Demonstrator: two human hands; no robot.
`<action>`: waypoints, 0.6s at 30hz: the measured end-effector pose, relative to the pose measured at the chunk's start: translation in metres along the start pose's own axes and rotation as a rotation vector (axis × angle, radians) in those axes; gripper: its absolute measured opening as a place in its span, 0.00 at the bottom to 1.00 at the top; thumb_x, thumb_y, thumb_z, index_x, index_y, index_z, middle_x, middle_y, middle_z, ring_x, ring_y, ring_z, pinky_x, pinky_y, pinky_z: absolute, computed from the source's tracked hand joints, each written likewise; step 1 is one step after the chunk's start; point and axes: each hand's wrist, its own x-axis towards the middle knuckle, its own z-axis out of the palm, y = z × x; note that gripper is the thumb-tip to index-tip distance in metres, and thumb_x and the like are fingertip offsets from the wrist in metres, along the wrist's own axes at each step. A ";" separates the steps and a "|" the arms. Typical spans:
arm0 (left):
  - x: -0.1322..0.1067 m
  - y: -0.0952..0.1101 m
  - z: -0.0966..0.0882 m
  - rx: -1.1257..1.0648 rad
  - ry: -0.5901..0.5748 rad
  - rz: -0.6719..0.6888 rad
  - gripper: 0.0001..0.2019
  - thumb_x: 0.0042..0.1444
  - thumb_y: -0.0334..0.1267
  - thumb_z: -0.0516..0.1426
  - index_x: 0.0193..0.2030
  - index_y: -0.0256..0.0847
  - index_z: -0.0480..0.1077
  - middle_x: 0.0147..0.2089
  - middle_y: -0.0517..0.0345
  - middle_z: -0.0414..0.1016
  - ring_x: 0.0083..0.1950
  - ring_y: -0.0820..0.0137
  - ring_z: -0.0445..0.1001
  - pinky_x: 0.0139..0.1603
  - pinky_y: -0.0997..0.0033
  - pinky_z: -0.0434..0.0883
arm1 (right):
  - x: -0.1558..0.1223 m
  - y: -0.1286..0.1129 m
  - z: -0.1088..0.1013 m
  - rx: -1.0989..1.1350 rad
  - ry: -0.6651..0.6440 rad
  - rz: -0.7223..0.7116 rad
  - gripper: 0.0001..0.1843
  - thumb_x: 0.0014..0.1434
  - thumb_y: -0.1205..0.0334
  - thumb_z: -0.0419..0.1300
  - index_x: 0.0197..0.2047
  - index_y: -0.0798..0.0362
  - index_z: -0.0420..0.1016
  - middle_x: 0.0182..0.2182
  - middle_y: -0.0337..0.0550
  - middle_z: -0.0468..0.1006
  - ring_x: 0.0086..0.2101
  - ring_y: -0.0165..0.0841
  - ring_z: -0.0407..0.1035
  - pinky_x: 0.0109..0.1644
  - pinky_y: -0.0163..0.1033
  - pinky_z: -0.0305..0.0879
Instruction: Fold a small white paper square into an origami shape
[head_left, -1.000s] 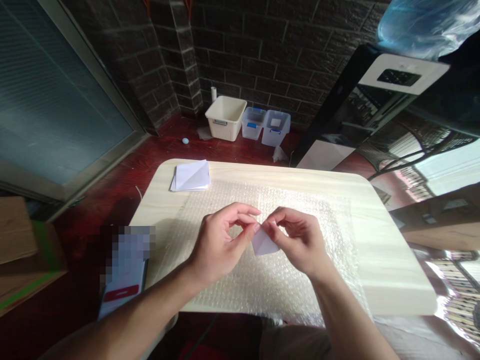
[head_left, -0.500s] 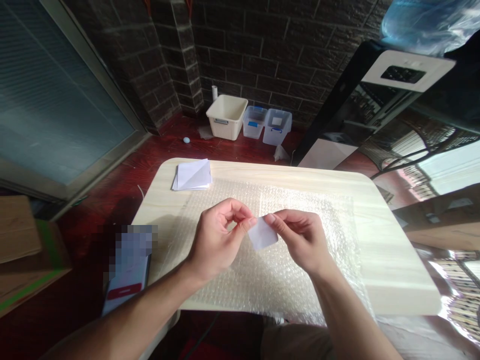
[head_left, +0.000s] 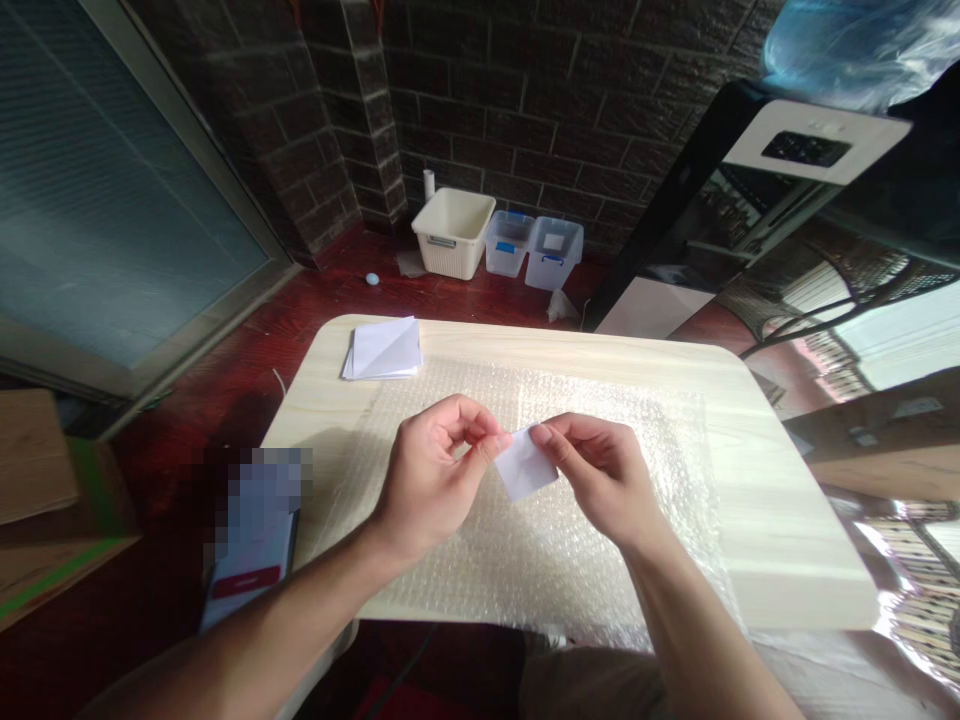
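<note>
A small white square of paper [head_left: 526, 468] is held up between my two hands, over the table. My left hand [head_left: 444, 470] pinches its upper left corner between thumb and forefinger. On the other side, the thumb and fingers of my right hand [head_left: 600, 470] grip its upper right edge. Beneath both hands a sheet of bubble wrap [head_left: 480, 580] lies spread across the table [head_left: 795, 540]. At the table's far left corner rests a stack of white paper [head_left: 386, 348], its sheets slightly askew.
Beyond the table, a cream bin [head_left: 454, 240] and two clear plastic boxes [head_left: 553, 255] stand on the floor by the brick wall. A water dispenser [head_left: 720, 200] rises at the right. A phone-like screen [head_left: 251, 550], partly pixelated, sits left of the table. Cardboard boxes [head_left: 37, 460] lie farther left.
My right hand has risen very slightly, and the small paper square is tilted a little more, with its right side higher. Both hands keep their pinch.
</note>
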 end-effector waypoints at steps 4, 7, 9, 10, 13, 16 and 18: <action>-0.001 -0.003 0.000 -0.015 -0.032 -0.022 0.08 0.61 0.36 0.68 0.36 0.40 0.73 0.33 0.58 0.80 0.35 0.70 0.79 0.37 0.74 0.74 | -0.001 0.001 0.000 0.019 -0.035 -0.010 0.12 0.64 0.52 0.71 0.37 0.54 0.87 0.30 0.44 0.84 0.29 0.31 0.75 0.31 0.34 0.69; -0.002 -0.004 0.000 -0.049 -0.065 -0.083 0.10 0.61 0.39 0.69 0.43 0.42 0.73 0.37 0.56 0.84 0.37 0.68 0.81 0.38 0.72 0.74 | -0.001 0.002 -0.001 -0.030 0.007 -0.063 0.13 0.65 0.54 0.71 0.33 0.53 0.86 0.28 0.44 0.84 0.28 0.31 0.74 0.30 0.35 0.68; -0.002 -0.005 0.000 -0.091 -0.091 -0.127 0.13 0.60 0.40 0.70 0.47 0.42 0.73 0.39 0.55 0.85 0.39 0.67 0.82 0.39 0.71 0.74 | -0.001 0.004 -0.003 -0.048 0.049 -0.099 0.11 0.65 0.55 0.71 0.33 0.51 0.87 0.29 0.44 0.85 0.28 0.32 0.74 0.30 0.35 0.67; -0.001 -0.005 0.000 -0.105 -0.099 -0.143 0.14 0.60 0.40 0.70 0.48 0.42 0.73 0.39 0.55 0.86 0.38 0.67 0.82 0.39 0.71 0.74 | -0.001 0.005 -0.004 -0.050 0.066 -0.112 0.11 0.65 0.56 0.71 0.33 0.51 0.87 0.29 0.44 0.85 0.28 0.32 0.74 0.30 0.35 0.67; 0.001 -0.004 -0.001 -0.100 -0.089 -0.166 0.14 0.58 0.40 0.71 0.46 0.40 0.75 0.35 0.56 0.85 0.34 0.69 0.80 0.36 0.72 0.72 | -0.001 0.006 -0.005 -0.032 0.097 -0.122 0.08 0.64 0.56 0.72 0.34 0.49 0.88 0.31 0.43 0.86 0.30 0.32 0.75 0.31 0.36 0.69; 0.002 -0.003 -0.002 -0.094 -0.030 -0.142 0.13 0.57 0.39 0.72 0.43 0.40 0.75 0.34 0.57 0.84 0.33 0.70 0.79 0.35 0.73 0.71 | 0.000 0.004 -0.003 -0.018 0.082 -0.108 0.10 0.66 0.54 0.70 0.37 0.49 0.89 0.32 0.45 0.87 0.32 0.34 0.76 0.33 0.37 0.71; 0.002 -0.003 -0.001 -0.103 -0.007 -0.122 0.13 0.57 0.39 0.72 0.42 0.40 0.75 0.34 0.57 0.84 0.34 0.70 0.80 0.36 0.73 0.72 | 0.000 0.001 -0.002 -0.041 0.077 -0.113 0.12 0.68 0.53 0.68 0.37 0.50 0.89 0.31 0.45 0.85 0.31 0.33 0.75 0.32 0.36 0.69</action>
